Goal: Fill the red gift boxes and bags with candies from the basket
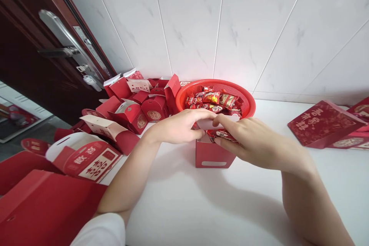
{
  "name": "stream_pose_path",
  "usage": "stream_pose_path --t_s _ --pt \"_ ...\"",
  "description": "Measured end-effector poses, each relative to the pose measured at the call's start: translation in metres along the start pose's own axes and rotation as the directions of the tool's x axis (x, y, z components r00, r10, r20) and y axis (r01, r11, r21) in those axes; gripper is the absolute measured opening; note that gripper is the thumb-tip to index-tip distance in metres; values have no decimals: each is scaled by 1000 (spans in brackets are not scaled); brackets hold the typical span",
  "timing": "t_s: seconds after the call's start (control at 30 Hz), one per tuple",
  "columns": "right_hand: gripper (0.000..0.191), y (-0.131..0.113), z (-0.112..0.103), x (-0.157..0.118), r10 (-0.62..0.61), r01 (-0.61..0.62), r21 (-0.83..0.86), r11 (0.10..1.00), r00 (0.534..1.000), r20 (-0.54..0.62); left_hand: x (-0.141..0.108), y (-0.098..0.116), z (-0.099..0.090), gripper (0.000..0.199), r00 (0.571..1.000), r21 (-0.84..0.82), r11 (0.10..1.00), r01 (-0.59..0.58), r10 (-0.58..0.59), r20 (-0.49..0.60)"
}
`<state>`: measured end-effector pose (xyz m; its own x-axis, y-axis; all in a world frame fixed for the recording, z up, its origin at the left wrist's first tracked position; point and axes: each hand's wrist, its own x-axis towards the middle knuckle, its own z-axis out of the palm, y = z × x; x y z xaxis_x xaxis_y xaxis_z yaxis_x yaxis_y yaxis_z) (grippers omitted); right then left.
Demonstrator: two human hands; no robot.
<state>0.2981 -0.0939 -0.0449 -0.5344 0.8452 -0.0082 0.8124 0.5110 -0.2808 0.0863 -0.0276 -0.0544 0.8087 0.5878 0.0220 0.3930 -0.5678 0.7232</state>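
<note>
A red box (215, 156) with a white label strip on its front stands open on the white table. My left hand (181, 126) curves round the box's upper left edge, thumb and fingers pinching its pale raised flap. Over the opening, my right hand (246, 136) has its fingers closed on a red-wrapped candy (221, 135). Just behind the box sits a red plastic basket (250, 102) holding several wrapped candies (211, 97). The inside of the box is mostly hidden by my hands.
Many red gift boxes (154, 109) crowd the left side, some with lids up. More boxes (324, 121) stand at the right on the white table (230, 203). A tiled wall (190, 27) rises behind, and a dark door (25, 38) is at upper left.
</note>
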Motion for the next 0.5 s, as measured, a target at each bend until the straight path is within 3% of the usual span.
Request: stream_pose_path --t_s 0.37,0.5 --pt "18 4 8 12 22 -12 42 999 972 -234 2 -3 -3 50 999 -15 1000 3 -3 -37" --pt "20 4 8 12 39 -23 76 997 975 -220 4 -8 -3 57 999 -18 1000 -11 10 -35"
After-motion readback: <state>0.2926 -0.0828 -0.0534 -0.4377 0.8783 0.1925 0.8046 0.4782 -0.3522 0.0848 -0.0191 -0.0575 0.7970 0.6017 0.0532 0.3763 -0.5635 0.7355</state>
